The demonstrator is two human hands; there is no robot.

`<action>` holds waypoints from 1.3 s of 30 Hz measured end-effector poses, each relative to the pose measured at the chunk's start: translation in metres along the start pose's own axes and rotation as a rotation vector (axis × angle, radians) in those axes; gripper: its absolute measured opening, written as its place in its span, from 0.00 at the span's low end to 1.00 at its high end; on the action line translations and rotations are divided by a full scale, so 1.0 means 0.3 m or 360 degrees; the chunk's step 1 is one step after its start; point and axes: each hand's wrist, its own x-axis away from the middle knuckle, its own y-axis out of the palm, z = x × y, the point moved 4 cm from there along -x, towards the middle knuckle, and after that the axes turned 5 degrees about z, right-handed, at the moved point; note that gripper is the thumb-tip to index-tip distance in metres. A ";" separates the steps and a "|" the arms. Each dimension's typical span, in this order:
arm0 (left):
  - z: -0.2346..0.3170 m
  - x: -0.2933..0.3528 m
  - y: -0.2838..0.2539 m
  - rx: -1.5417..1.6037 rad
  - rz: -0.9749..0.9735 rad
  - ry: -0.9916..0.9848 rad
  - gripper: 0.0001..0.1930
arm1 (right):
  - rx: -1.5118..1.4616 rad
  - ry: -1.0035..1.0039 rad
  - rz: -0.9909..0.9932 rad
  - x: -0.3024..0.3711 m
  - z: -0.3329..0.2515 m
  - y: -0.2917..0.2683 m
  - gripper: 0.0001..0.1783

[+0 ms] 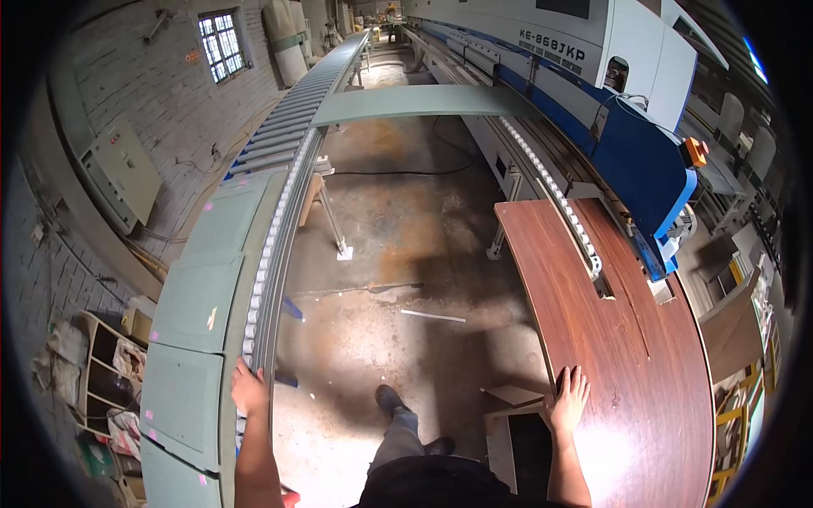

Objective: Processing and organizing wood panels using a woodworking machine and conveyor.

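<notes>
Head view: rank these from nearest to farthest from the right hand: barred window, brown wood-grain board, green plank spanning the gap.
1. Brown wood-grain board: nearest, with the right hand resting at its left edge.
2. Green plank: ahead, bridging the gap.
3. Barred window: farthest, in the wall at far left.

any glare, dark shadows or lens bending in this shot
Head view: strong glare on the brown board by the right hand; head view: dark shadows across the floor; head view: board's right edge bows, picture corners black.
</notes>
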 end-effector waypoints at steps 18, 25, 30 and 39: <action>-0.011 0.002 -0.015 -0.0009 -0.0033 -0.0060 0.33 | -0.0046 0.0018 -0.0026 -0.010 -0.024 -0.013 0.43; -0.016 -0.019 0.024 0.0025 -0.0019 0.0001 0.33 | -0.0008 0.0024 0.0028 0.010 0.016 0.032 0.47; -0.046 -0.016 0.032 -0.0044 0.0008 -0.0010 0.34 | 0.0016 -0.0038 0.0014 0.009 0.016 0.049 0.48; -0.041 -0.011 0.017 -0.0028 -0.0011 -0.0010 0.34 | 0.0076 -0.0077 0.0032 0.015 0.017 0.041 0.48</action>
